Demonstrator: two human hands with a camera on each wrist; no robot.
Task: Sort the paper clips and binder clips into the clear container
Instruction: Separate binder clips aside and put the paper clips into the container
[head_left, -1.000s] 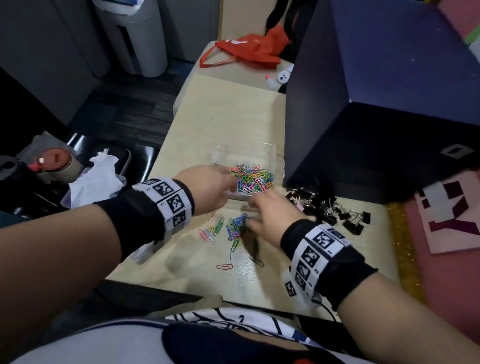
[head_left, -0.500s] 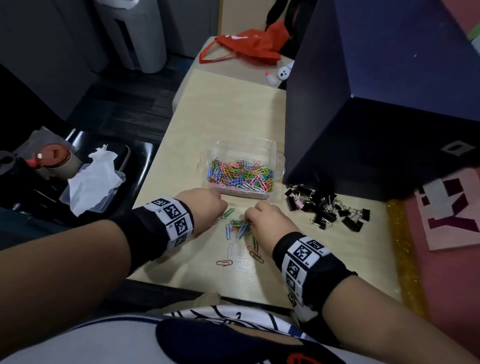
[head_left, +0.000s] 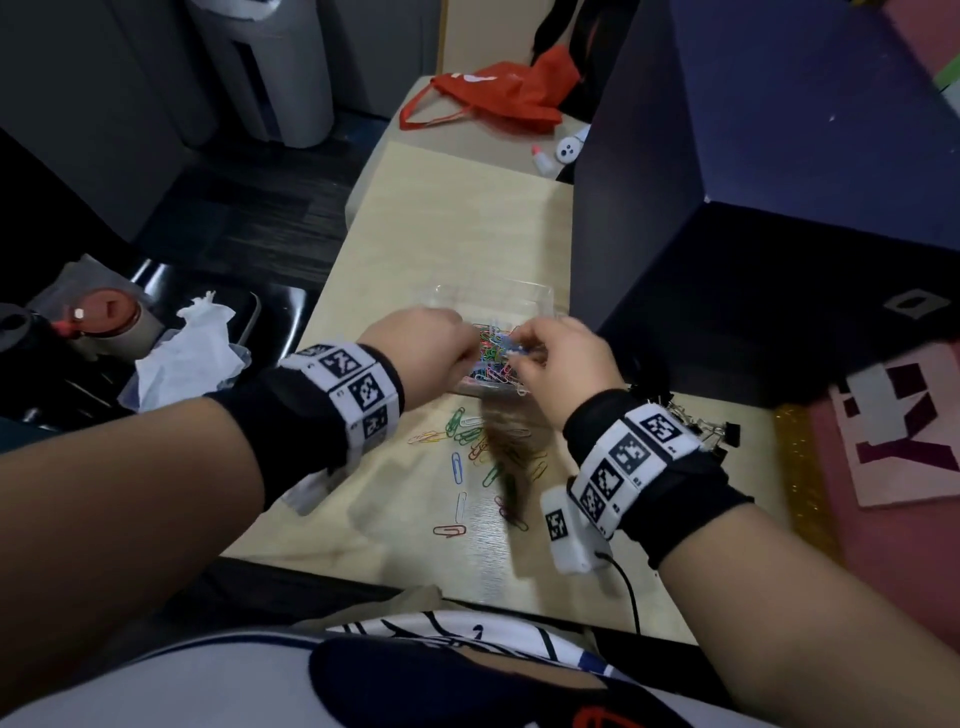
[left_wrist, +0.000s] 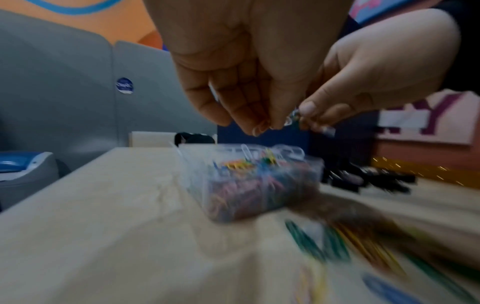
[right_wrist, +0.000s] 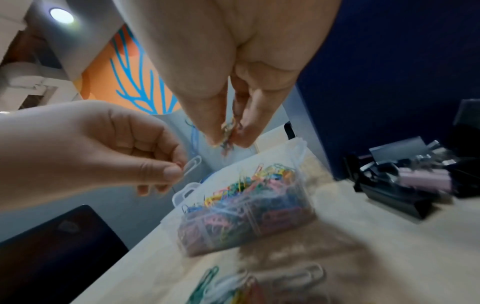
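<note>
A clear container (head_left: 496, 292) (right_wrist: 241, 218) full of coloured paper clips stands mid-table. Both hands hover just above it. My left hand (head_left: 467, 353) (right_wrist: 179, 174) pinches a white paper clip (right_wrist: 192, 165) between thumb and forefinger. My right hand (head_left: 519, 349) (right_wrist: 228, 137) pinches a small bunch of coloured paper clips (right_wrist: 228, 131), fingertips pointing down. Several loose paper clips (head_left: 467, 452) lie on the table in front of the container. A pile of black binder clips (right_wrist: 405, 181) (left_wrist: 376, 181), one of them pink, sits to the container's right, partly hidden behind my right wrist in the head view.
A large dark blue box (head_left: 753, 208) stands close on the right behind the binder clips. A red bag (head_left: 493, 98) lies at the far end. Left of the table sit a black tray and crumpled tissue (head_left: 192, 348). A pink mat (head_left: 893, 452) lies right.
Both hands have lifted from the loose clips on the table and moved forward over the container, each carrying paper clips.
</note>
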